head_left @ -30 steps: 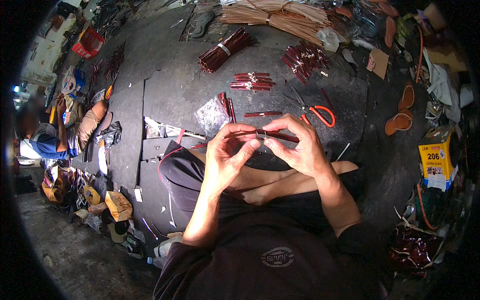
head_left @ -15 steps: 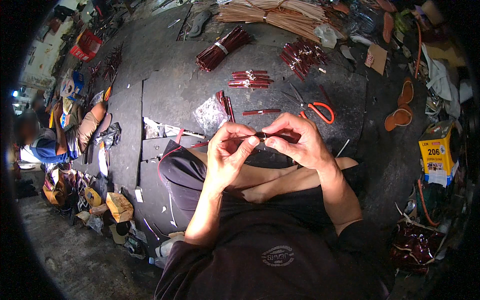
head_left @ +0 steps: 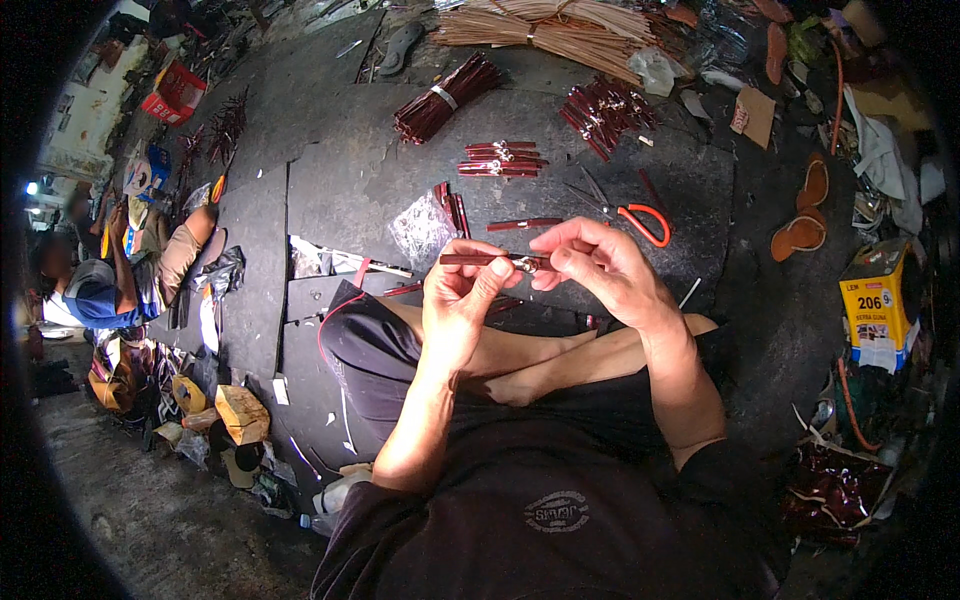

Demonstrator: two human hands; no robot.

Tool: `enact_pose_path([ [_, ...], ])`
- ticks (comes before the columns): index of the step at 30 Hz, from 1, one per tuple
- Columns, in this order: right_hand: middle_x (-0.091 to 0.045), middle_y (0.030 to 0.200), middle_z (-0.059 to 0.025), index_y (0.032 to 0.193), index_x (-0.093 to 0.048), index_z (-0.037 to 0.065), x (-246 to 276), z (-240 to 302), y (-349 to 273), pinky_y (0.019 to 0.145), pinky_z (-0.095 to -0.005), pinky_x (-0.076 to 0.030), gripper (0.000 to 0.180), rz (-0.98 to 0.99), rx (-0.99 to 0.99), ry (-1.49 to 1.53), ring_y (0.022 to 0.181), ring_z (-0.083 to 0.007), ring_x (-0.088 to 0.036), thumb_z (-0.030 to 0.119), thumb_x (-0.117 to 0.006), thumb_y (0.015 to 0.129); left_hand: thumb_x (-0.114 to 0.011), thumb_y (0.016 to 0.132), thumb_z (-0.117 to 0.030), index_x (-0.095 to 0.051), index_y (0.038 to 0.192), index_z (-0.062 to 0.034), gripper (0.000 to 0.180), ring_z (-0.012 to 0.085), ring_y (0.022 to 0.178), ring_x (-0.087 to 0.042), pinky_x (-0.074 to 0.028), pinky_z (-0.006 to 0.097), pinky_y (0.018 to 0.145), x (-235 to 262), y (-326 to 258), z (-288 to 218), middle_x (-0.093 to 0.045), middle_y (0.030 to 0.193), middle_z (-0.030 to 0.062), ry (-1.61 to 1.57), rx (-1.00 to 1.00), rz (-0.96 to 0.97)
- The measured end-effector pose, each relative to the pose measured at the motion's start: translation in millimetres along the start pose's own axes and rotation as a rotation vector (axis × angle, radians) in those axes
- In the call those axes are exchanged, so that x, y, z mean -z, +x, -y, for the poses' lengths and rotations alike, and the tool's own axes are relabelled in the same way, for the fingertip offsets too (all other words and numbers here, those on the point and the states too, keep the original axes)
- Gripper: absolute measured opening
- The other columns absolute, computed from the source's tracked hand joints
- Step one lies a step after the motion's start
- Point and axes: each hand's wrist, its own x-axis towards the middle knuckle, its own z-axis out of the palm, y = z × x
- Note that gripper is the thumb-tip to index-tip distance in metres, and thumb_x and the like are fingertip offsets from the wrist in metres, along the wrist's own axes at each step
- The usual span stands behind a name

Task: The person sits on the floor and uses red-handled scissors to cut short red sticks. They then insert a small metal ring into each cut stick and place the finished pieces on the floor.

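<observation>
In front of my crossed legs, both hands hold up a short dark red strap (head_left: 468,260) with a small shiny metal fitting (head_left: 525,265) near its middle. My left hand (head_left: 455,312) pinches the strap between thumb and fingers just left of the fitting. The fingers of my right hand (head_left: 622,285) close round its right end, hiding that part. Just beyond my hands, a similar strap (head_left: 524,224) lies on the dark mat. Farther off is a small stack of straps with metal fittings (head_left: 500,160). Orange-handled scissors (head_left: 648,222) lie spread beyond my right hand.
A banded bundle of dark red strips (head_left: 445,97) and a heap of straps (head_left: 607,115) lie farther away. Clear plastic (head_left: 422,225) sits beyond my left hand. Sandals (head_left: 800,236) and a yellow container (head_left: 872,305) are at right. Another person (head_left: 100,290) sits at far left.
The strap has turned so its metal fitting shows. My right hand has shifted slightly right and up, and its grip has moved toward the strap's right end.
</observation>
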Motion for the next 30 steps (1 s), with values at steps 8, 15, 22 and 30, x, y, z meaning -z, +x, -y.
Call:
enact_pose_path([
  [8, -0.066, 0.090, -0.0077, 0.108, -0.060, -0.003, 3.9, -4.4, 2.4, 0.073, -0.0255, -0.054, 0.020, -0.041, -0.129, -0.094, 0.078, -0.0114, -0.064, 0.012, -0.060, 0.096, -0.064, 0.094, -0.007, -0.059, 0.109, -0.0009, 0.018, 0.0157, 0.086, -0.068, -0.054, 0.027, 0.080, 2.0, 2.0, 7.9, -0.068, 0.091, 0.0080, -0.211, 0.207, -0.038],
  [15, -0.066, 0.093, -0.0114, 0.102, -0.060, 0.000, 2.4, -11.1, 1.3, 0.073, -0.0305, -0.054, 0.015, -0.091, 0.148, -0.534, 0.081, -0.0176, -0.065, 0.012, -0.062, 0.094, -0.063, 0.094, -0.007, -0.058, 0.110, -0.0007, 0.018, 0.0144, 0.088, -0.067, -0.055, 0.026, 0.080, 3.7, 3.3, 6.3, -0.068, 0.094, 0.0079, -0.241, 0.222, 0.025],
  [22, -0.063, 0.099, -0.0108, 0.100, -0.061, 0.004, -8.4, 0.6, 0.8, 0.084, -0.0393, -0.049, 0.017, -0.208, 0.402, -0.702, 0.097, -0.0273, -0.062, 0.009, -0.070, 0.085, -0.067, 0.092, -0.007, -0.057, 0.108, -0.0006, 0.020, 0.0109, 0.085, -0.065, -0.052, 0.024, 0.080, 4.8, -0.1, 1.8, -0.068, 0.093, 0.0064, -0.006, 0.046, 0.052],
  [30, -0.063, 0.092, -0.0084, 0.104, -0.062, 0.009, -24.1, -7.4, 0.6, 0.078, -0.0408, -0.045, 0.030, -0.365, 0.653, -1.038, 0.087, -0.0275, -0.061, 0.008, -0.074, 0.077, -0.067, 0.093, -0.011, -0.060, 0.105, -0.0016, 0.017, 0.0114, 0.079, -0.065, -0.053, 0.024, 0.077, -1.1, 6.0, 3.8, -0.069, 0.088, 0.0060, 0.041, 0.016, -0.084],
])
